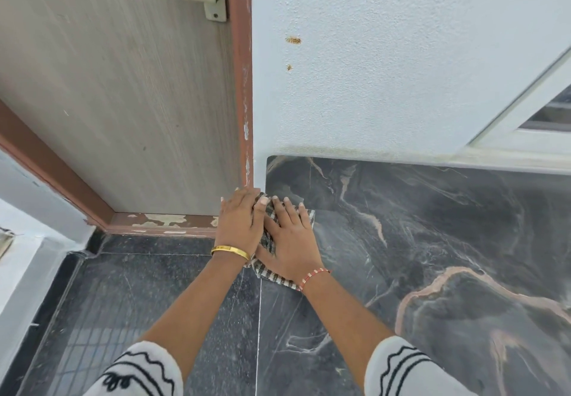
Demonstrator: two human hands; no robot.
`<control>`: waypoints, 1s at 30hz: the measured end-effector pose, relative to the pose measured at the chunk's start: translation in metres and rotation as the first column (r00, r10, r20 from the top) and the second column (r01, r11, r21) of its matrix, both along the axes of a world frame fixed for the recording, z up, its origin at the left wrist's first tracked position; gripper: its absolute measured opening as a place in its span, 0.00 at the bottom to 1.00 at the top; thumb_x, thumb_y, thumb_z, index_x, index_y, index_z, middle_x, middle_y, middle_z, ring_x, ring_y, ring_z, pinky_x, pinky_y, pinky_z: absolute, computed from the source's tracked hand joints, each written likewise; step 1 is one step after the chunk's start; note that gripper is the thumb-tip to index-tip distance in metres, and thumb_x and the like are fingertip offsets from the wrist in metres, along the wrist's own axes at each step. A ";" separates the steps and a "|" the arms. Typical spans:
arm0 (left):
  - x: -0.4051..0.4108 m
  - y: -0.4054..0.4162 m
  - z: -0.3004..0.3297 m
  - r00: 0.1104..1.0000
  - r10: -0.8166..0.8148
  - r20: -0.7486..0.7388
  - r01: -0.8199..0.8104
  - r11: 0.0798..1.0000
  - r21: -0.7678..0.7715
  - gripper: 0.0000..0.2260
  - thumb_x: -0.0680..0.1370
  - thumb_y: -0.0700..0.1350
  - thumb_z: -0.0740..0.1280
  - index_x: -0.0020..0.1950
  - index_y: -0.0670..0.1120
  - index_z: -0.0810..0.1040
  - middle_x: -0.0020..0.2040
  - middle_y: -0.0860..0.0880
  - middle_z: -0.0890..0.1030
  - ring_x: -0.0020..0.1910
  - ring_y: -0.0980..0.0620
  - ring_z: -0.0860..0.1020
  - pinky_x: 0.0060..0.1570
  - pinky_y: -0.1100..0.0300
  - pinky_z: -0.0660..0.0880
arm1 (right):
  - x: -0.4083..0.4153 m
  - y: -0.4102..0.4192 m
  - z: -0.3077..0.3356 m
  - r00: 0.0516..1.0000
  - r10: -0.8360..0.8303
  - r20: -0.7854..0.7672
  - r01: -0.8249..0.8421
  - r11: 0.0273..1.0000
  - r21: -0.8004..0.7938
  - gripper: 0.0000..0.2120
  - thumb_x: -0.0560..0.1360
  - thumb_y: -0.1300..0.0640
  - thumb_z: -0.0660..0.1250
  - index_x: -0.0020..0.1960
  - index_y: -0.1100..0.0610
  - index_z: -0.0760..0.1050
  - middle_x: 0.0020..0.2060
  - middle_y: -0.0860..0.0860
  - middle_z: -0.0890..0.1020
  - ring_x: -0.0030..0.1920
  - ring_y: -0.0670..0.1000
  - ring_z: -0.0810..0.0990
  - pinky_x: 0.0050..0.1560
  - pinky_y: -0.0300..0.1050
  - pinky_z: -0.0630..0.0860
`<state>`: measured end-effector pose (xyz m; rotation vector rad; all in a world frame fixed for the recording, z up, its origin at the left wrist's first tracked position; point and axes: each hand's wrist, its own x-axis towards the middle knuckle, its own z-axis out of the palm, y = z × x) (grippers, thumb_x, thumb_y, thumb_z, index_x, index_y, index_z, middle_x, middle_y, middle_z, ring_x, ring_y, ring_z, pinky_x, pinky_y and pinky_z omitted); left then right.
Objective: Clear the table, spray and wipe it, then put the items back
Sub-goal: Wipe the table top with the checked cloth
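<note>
Dark marble counter (432, 241) bare, so wiping stage | striped cloth (272, 275) at its far-left corner by the door frame (244, 86) | your left hand (239, 222) and right hand (289, 241) flat, fingers straight, pressing cloth for even pressure.

sleeves (145, 371): white, black wavy trim | left wrist: gold bangle (230, 252) | right: red-white thread (315, 275)

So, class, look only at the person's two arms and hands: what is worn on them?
The left hand has a plain gold bangle at the wrist. The right hand has a thin red and white beaded bracelet. Both forearms are bare below white sleeves trimmed with wavy black lines and a black motif. No rings are visible.
</note>
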<state>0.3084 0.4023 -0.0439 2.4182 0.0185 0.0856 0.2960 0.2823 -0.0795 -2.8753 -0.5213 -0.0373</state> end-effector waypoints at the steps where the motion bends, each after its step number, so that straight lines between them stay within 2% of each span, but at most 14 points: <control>1: 0.001 0.001 0.000 1.000 0.002 -0.001 -0.002 1.000 -0.011 0.27 0.76 0.54 0.46 0.68 0.44 0.70 0.70 0.44 0.69 0.73 0.47 0.62 0.74 0.48 0.50 | 0.003 0.000 0.000 1.000 -0.018 0.000 0.018 1.000 0.000 0.32 0.73 0.36 0.51 0.72 0.51 0.64 0.72 0.59 0.66 0.74 0.61 0.60 0.74 0.61 0.49; 4: 0.006 0.004 -0.001 1.000 -0.001 0.020 0.001 0.999 -0.037 0.26 0.76 0.53 0.47 0.68 0.43 0.70 0.70 0.43 0.70 0.72 0.46 0.63 0.74 0.46 0.51 | 0.024 0.003 0.000 0.995 -0.099 0.027 0.098 0.995 0.015 0.33 0.73 0.36 0.48 0.74 0.49 0.61 0.72 0.59 0.66 0.74 0.61 0.61 0.74 0.61 0.49; 7: 0.009 0.008 -0.006 1.000 -0.002 0.017 0.002 0.999 -0.051 0.27 0.76 0.55 0.47 0.68 0.44 0.69 0.70 0.44 0.70 0.72 0.46 0.63 0.74 0.47 0.51 | 0.051 0.001 0.003 0.994 -0.111 0.012 0.111 0.994 -0.016 0.36 0.71 0.35 0.41 0.76 0.48 0.54 0.75 0.58 0.60 0.76 0.60 0.55 0.75 0.59 0.43; 9: 0.012 0.013 -0.014 1.000 -0.007 0.019 0.008 0.999 -0.054 0.31 0.75 0.60 0.44 0.68 0.44 0.69 0.70 0.44 0.70 0.72 0.46 0.64 0.74 0.48 0.50 | 0.070 0.000 0.004 0.993 -0.115 -0.005 0.115 0.991 -0.064 0.38 0.70 0.34 0.37 0.77 0.48 0.49 0.76 0.57 0.56 0.76 0.59 0.50 0.75 0.58 0.40; 11: 0.014 0.016 -0.023 1.000 -0.026 0.014 0.027 0.999 -0.035 0.35 0.72 0.62 0.41 0.68 0.44 0.69 0.70 0.45 0.70 0.72 0.46 0.64 0.74 0.49 0.50 | 0.090 0.000 0.004 0.991 -0.137 -0.009 0.136 0.988 -0.076 0.36 0.71 0.35 0.38 0.77 0.48 0.47 0.76 0.57 0.54 0.77 0.58 0.48 0.75 0.58 0.39; 15: 0.019 0.020 -0.030 0.997 -0.082 0.002 0.082 0.996 0.017 0.41 0.71 0.69 0.36 0.69 0.44 0.68 0.69 0.45 0.71 0.71 0.46 0.66 0.73 0.48 0.51 | 0.115 0.000 0.005 0.979 -0.201 0.022 0.202 0.977 -0.065 0.32 0.76 0.39 0.50 0.77 0.50 0.50 0.76 0.61 0.53 0.77 0.60 0.48 0.75 0.59 0.38; 17: 0.024 0.020 -0.030 0.996 -0.094 -0.007 0.094 0.995 0.033 0.41 0.71 0.69 0.36 0.69 0.44 0.67 0.69 0.44 0.70 0.71 0.46 0.65 0.73 0.49 0.51 | 0.120 0.001 0.006 0.974 -0.219 0.063 0.221 0.974 -0.039 0.32 0.75 0.41 0.50 0.76 0.52 0.54 0.75 0.63 0.54 0.76 0.61 0.48 0.74 0.59 0.38; 19: 0.026 0.016 -0.029 0.995 -0.095 -0.019 0.095 0.995 0.035 0.37 0.72 0.64 0.38 0.70 0.44 0.65 0.70 0.44 0.69 0.72 0.46 0.64 0.74 0.49 0.50 | 0.119 0.002 0.006 0.980 -0.182 0.086 0.183 0.983 -0.002 0.31 0.75 0.44 0.51 0.75 0.53 0.57 0.75 0.62 0.56 0.76 0.61 0.52 0.75 0.58 0.41; 23: 0.026 0.006 -0.024 0.996 -0.087 0.011 0.087 0.996 0.007 0.35 0.72 0.62 0.40 0.70 0.43 0.65 0.70 0.44 0.69 0.71 0.46 0.64 0.74 0.47 0.51 | 0.115 0.003 0.003 0.995 -0.079 0.064 0.080 0.997 -0.016 0.26 0.79 0.50 0.52 0.76 0.50 0.53 0.74 0.59 0.61 0.75 0.59 0.57 0.75 0.56 0.47; 28: 0.014 -0.010 -0.015 0.998 -0.001 0.056 0.008 0.991 -0.130 0.31 0.75 0.60 0.45 0.69 0.43 0.67 0.69 0.43 0.70 0.71 0.45 0.64 0.72 0.42 0.58 | 0.100 0.000 0.000 0.997 -0.069 0.038 0.071 0.997 -0.044 0.25 0.79 0.48 0.51 0.75 0.48 0.56 0.75 0.58 0.59 0.76 0.58 0.53 0.75 0.56 0.44; 30: 0.008 -0.014 -0.012 0.999 0.018 0.049 -0.011 0.990 -0.138 0.31 0.75 0.60 0.45 0.69 0.42 0.67 0.70 0.43 0.68 0.72 0.45 0.63 0.72 0.43 0.57 | 0.085 -0.004 0.002 0.997 -0.067 0.033 0.068 0.997 -0.030 0.26 0.77 0.46 0.46 0.75 0.49 0.58 0.74 0.59 0.60 0.75 0.59 0.54 0.75 0.56 0.45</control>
